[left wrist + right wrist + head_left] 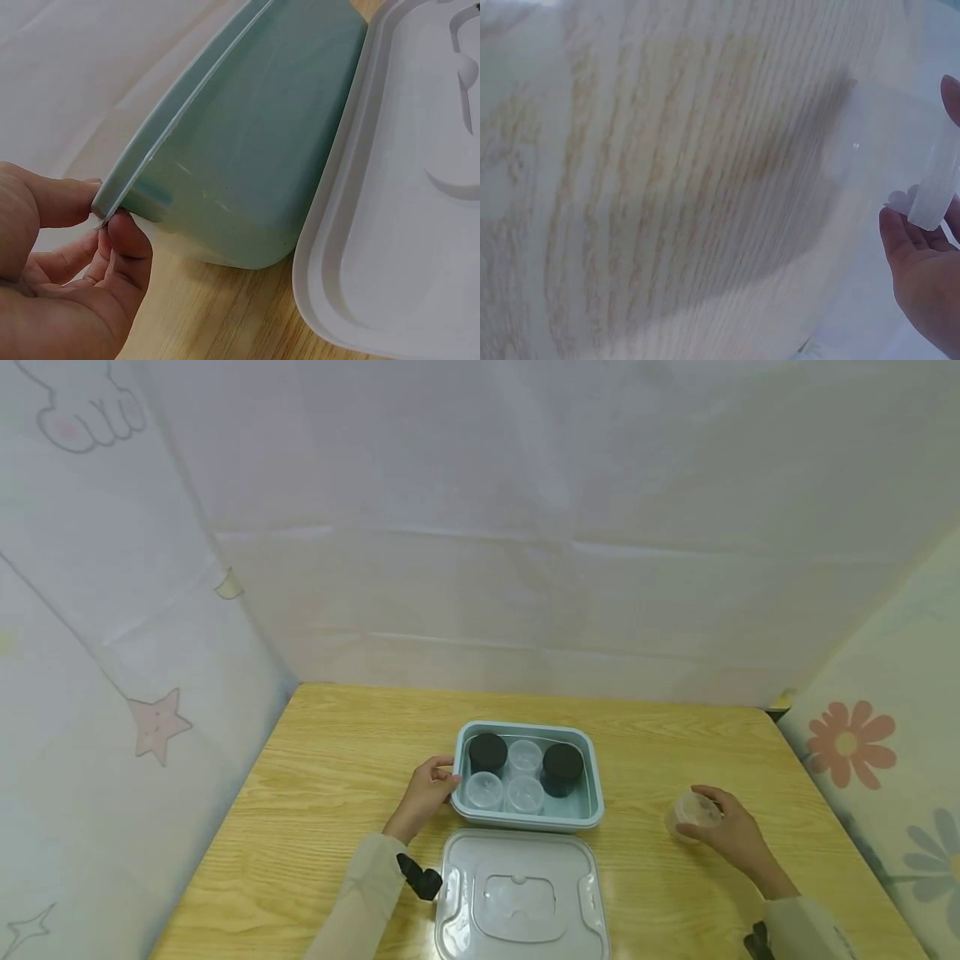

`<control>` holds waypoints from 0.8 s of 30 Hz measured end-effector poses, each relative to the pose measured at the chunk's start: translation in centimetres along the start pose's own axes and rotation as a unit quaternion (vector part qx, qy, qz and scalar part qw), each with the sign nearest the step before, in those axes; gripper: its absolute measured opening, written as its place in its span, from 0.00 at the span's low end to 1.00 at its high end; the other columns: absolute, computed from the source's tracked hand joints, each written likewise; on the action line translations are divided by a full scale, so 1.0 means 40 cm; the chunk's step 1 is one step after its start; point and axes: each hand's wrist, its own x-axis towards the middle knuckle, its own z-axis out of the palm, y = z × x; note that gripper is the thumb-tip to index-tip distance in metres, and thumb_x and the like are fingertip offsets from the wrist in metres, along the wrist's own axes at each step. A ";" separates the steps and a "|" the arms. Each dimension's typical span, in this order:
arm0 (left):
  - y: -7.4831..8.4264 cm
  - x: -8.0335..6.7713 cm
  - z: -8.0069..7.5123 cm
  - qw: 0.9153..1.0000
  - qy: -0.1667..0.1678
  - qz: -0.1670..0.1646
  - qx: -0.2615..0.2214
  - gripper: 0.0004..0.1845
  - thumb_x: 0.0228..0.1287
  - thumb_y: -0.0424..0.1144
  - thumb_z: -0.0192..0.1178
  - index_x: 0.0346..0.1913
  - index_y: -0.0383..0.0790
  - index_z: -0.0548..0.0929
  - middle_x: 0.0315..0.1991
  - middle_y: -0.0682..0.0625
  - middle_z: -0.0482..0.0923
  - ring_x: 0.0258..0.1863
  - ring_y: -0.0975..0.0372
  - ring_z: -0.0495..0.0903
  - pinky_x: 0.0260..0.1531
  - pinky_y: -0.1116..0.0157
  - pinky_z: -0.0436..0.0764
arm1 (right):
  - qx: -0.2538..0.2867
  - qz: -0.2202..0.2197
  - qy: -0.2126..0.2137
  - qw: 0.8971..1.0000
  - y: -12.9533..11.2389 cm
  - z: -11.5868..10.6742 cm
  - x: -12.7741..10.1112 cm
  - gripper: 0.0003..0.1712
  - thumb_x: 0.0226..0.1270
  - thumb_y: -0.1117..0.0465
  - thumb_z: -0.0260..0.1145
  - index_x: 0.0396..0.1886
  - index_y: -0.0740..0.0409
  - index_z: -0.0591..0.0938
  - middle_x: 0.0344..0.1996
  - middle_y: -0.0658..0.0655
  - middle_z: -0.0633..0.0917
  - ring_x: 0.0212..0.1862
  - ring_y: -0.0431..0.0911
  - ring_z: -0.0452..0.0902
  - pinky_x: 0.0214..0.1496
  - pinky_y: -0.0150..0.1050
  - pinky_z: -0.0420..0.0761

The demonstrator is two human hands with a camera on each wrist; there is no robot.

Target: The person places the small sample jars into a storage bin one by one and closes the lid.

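Note:
A light blue plastic box (525, 821) stands on the wooden table. My left hand (426, 795) pinches its left rim between thumb and fingers, plain in the left wrist view (82, 262). Inside the box are two dark jars with black lids (487, 752) (562, 764) and three small clear jars (525, 754) (484, 791) (524, 795). To the right, my right hand (733, 833) grips another clear plastic jar (693, 811) by its ridged lid. Whether that jar touches the table I cannot tell.
A grey-white box lid (525, 852) lies flat directly in front of the box. The wooden table (300, 827) has pale printed cloth walls (480, 610) at the back and both sides.

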 end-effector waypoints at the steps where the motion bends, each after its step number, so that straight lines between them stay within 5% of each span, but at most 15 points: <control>1: 0.001 0.000 0.000 1.000 0.000 -0.001 -0.003 0.20 0.67 0.32 0.55 0.61 0.31 0.70 0.35 0.46 0.74 0.30 0.63 0.75 0.31 0.69 0.78 | 0.000 -0.003 0.001 1.000 -0.002 0.000 0.000 0.49 0.56 0.51 0.72 0.67 0.71 0.59 0.64 0.79 0.60 0.60 0.75 0.60 0.52 0.70 0.67; 24: -0.005 0.001 -0.001 1.000 0.001 0.007 -0.022 0.20 0.67 0.31 0.55 0.60 0.30 0.71 0.35 0.45 0.73 0.30 0.63 0.75 0.31 0.68 0.80 | -0.012 -0.063 0.007 0.998 -0.102 0.014 0.008 0.44 0.58 0.53 0.71 0.67 0.68 0.62 0.65 0.77 0.62 0.61 0.74 0.59 0.52 0.70 0.68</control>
